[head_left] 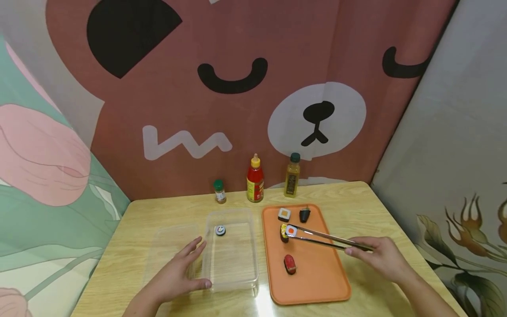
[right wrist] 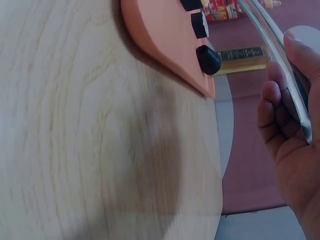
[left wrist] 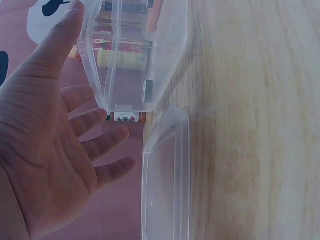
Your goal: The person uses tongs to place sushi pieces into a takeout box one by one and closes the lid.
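The right hand [head_left: 381,256] grips a pair of metal tongs [head_left: 330,238], thumb on one side and fingers on the other, and the tips of the tongs pinch a sushi roll [head_left: 291,231] with a white ring and an orange middle. That roll is above the left part of an orange tray [head_left: 310,286], just beside a corn-topped piece [head_left: 283,235]; whether the two touch, I cannot tell. Also on the tray are a roll with a yellow middle [head_left: 284,214] and a black cone-shaped piece [head_left: 304,215] near the far edge, and a red-topped piece [head_left: 290,264] closer to the person. The left hand [head_left: 174,277] grasps nothing: its fingers are spread beside the left wall of a clear plastic box [head_left: 233,259], with the thumb by the near left corner. One small round roll [head_left: 220,230] lies inside the box, toward its far left. A clear lid [head_left: 162,242] lies on the wooden surface [head_left: 119,255] left of the box, partly behind the left hand. Along the far edge stand a small green-capped jar [head_left: 219,192], a red sauce bottle [head_left: 255,181] with a yellow cap, and an oil bottle [head_left: 292,176], with a bear-print curtain [head_left: 237,112] behind them.
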Demonstrator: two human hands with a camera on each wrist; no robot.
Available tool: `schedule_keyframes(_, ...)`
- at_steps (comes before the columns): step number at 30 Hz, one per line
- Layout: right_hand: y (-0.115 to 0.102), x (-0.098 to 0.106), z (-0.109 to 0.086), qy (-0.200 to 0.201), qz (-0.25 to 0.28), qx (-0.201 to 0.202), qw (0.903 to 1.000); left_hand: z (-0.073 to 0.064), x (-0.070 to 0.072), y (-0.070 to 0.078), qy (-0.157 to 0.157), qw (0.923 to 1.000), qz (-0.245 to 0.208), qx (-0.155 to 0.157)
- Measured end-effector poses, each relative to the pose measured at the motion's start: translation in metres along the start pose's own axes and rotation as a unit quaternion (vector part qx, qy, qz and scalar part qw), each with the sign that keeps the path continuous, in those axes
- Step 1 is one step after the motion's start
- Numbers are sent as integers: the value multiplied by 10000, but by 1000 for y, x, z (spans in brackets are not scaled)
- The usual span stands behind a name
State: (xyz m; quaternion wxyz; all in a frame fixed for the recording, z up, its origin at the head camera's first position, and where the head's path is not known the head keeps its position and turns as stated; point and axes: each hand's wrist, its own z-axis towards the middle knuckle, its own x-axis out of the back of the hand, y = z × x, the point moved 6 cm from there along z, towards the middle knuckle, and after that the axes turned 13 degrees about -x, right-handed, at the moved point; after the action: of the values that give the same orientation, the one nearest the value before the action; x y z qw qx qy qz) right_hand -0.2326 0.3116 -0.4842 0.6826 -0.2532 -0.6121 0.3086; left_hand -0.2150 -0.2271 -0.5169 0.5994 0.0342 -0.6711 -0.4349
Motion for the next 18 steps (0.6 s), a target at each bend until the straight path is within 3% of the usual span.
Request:
schedule_keyframes(7, -11, -7, 7, -120, -135, 189, 9997, 0, 0, 1, -4, 10000, -21, -26)
schedule_keyframes(18, -26, -19, 18, -452, 172, 279, 9984, 1, 3, 4, -40, 10000, 14, 52)
